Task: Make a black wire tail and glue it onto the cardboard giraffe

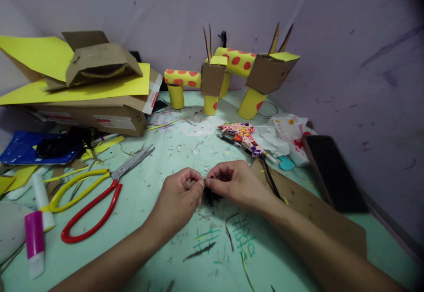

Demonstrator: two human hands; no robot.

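Both hands meet over the middle of the table, fingertips almost touching. My left hand [180, 195] is closed in a pinch, and my right hand [235, 183] pinches from the other side. Between and below the fingertips hangs a small tuft of black yarn [212, 197], its loose strands spread downward; the part being pinched is mostly hidden. Left of the hands lie large scissors [114, 181] with one yellow and one red handle, blades apart. A bundle of black yarn [62, 144] rests on a blue packet [20, 147].
Two yellow, orange-spotted cardboard animals [182, 78] [240, 62] stand at the back. A flower-patterned glue gun [243, 136] lies near a phone [334, 172] and a cardboard sheet [318, 208]. Cardboard boxes [122, 119] with yellow paper [132, 82] fill the back left; a glue stick [34, 243] lies left.
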